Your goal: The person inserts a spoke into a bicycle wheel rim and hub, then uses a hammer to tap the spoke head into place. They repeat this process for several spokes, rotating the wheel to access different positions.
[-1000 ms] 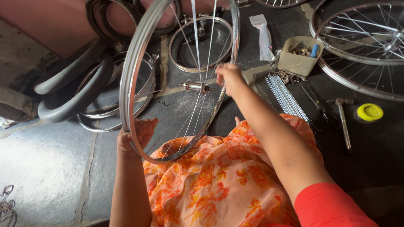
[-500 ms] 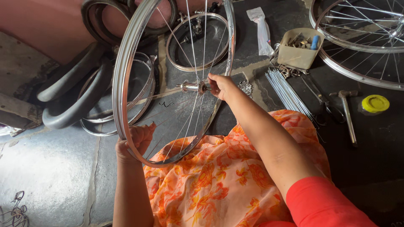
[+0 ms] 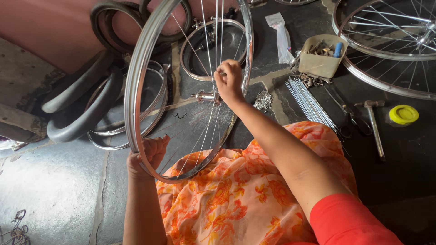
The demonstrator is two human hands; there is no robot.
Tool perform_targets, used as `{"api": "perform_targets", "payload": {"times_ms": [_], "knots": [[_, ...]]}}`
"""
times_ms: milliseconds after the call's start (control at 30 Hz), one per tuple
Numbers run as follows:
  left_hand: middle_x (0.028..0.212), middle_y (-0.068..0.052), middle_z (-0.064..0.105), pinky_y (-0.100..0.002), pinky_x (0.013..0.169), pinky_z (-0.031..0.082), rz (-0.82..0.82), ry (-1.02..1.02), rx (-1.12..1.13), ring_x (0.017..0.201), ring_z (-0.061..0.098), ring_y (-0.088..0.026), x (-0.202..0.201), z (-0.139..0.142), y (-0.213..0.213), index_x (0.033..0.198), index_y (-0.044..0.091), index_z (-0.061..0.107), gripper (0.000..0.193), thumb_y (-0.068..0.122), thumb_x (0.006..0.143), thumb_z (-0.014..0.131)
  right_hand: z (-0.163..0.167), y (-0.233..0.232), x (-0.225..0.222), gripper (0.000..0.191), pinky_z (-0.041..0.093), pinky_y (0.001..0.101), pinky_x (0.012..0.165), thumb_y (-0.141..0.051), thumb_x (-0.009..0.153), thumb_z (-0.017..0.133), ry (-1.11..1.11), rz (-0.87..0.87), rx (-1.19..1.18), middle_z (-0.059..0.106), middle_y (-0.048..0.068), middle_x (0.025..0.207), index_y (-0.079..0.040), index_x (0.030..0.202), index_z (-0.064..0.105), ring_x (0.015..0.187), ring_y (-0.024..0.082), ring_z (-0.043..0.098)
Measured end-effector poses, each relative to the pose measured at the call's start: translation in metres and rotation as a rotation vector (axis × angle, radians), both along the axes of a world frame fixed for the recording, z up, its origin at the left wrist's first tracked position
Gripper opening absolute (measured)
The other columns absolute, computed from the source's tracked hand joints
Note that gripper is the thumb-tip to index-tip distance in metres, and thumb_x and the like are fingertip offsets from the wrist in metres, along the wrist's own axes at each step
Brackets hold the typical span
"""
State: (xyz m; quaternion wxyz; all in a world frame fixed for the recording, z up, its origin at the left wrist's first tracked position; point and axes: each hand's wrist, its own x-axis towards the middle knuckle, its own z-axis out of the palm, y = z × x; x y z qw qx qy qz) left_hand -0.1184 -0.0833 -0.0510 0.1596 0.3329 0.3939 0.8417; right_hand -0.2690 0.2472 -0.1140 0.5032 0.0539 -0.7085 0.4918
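Two grasping hands: left hand [image 3: 144, 156] on wheel rim [image 3: 132, 90], right hand [image 3: 229, 81] pinching spoke [image 3: 217, 41].

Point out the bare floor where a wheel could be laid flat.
Bare stone floor lies lower left, bordered by the black tyres, the left hand and a wire tangle. The right side is crowded: loose spokes, hammer, yellow lid, parts box.
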Motion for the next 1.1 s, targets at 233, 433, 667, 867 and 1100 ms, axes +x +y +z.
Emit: {"api": "perform_targets", "payload": {"times_ms": [233,433,667,867,1100], "knots": [[0.063,0.002,0.046,-0.041,0.109,0.032,0.001,-0.002,-0.02,0.069,0.043,-0.016,0.001,0.0,0.005,0.064,0.012,0.054,0.034,0.028,0.076,0.082,-0.007,0.009,-0.029,0.016,0.06,0.0284,0.069,-0.003,0.088,0.072,-0.358,0.14,-0.095,0.071,0.005,0.097,-0.009,0.098,0.06,0.078,0.01,0.071],[0.063,0.001,0.046,-0.041,0.109,0.033,0.0,0.0,-0.024,0.07,0.043,-0.016,0.002,0.0,0.005,0.064,0.012,0.054,0.035,0.028,0.076,0.082,0.006,0.005,-0.013,0.041,0.06,0.0279,0.068,0.003,0.081,0.068,-0.337,0.127,-0.362,0.069,0.005,0.091,-0.006,0.116,0.049,0.075,0.009,0.069],[0.063,0.001,0.047,-0.041,0.11,0.034,-0.009,0.001,-0.036,0.068,0.044,-0.017,0.003,-0.003,0.007,0.064,0.01,0.055,0.035,0.029,0.076,0.083,0.028,0.023,0.001,0.038,0.058,0.0324,0.077,0.002,0.088,0.059,-0.498,0.65,-0.97,0.058,0.001,0.092,-0.01,0.124,0.06,0.075,0.011,0.058],[0.063,0.001,0.047,-0.041,0.11,0.034,-0.018,0.014,-0.028,0.068,0.045,-0.016,0.002,-0.009,0.006,0.064,0.011,0.056,0.035,0.028,0.076,0.084,0.02,0.039,-0.01,0.013,0.05,0.0355,0.085,-0.007,0.094,0.06,-0.289,0.944,-1.33,0.059,0.002,0.094,-0.007,0.107,0.063,0.081,0.013,0.057],[0.064,0.0,0.049,-0.043,0.114,0.033,-0.016,0.022,-0.03,0.069,0.046,-0.017,0.002,-0.012,0.004,0.065,0.009,0.058,0.033,0.027,0.074,0.085,0.01,0.047,-0.035,0.009,0.045,0.0355,0.08,-0.015,0.1,0.056,-0.328,0.94,-1.443,0.057,-0.001,0.082,-0.013,0.095,0.064,0.077,0.015,0.054]]}}
